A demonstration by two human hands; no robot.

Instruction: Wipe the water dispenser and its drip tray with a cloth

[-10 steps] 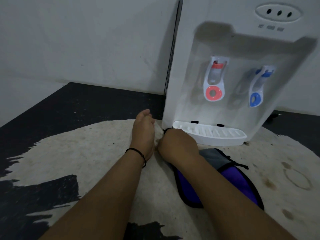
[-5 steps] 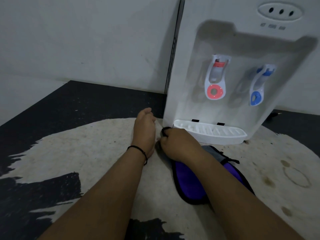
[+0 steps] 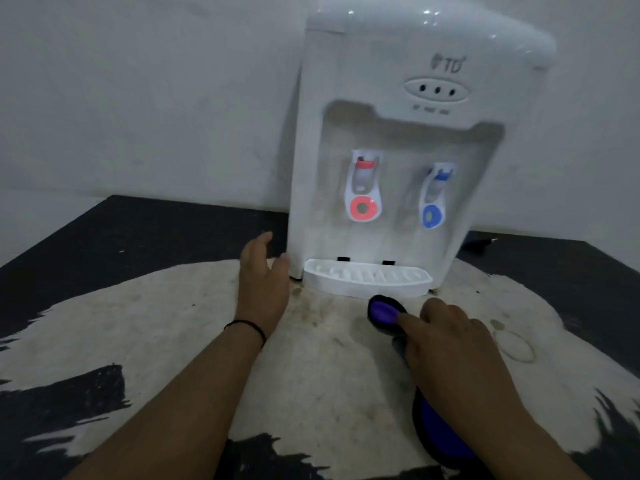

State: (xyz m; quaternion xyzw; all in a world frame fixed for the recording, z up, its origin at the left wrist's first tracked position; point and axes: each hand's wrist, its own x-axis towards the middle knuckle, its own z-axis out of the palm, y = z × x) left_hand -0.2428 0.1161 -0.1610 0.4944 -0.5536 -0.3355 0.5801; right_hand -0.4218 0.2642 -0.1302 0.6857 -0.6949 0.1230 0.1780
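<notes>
The white water dispenser (image 3: 391, 140) stands on the table against the wall, with a red tap (image 3: 363, 192) and a blue tap (image 3: 433, 199). Its white ribbed drip tray (image 3: 367, 280) juts out at the base. A purple cloth (image 3: 384, 311) with black edging lies just in front of the tray and runs back under my right arm. My right hand (image 3: 446, 337) lies on top of it with curled fingers, gripping it. My left hand (image 3: 263, 282) is open beside the dispenser's lower left corner, thumb near the casing.
The dispenser stands on a black table (image 3: 121, 237) with a large stained whitish patch (image 3: 156, 327). Ring marks (image 3: 514, 346) show to the right of my right hand. A pale wall (image 3: 138, 98) rises behind.
My right hand has moved right with the cloth, from the tray's left corner to in front of its middle. The view has tilted up to show the dispenser's top. My left hand has opened slightly.
</notes>
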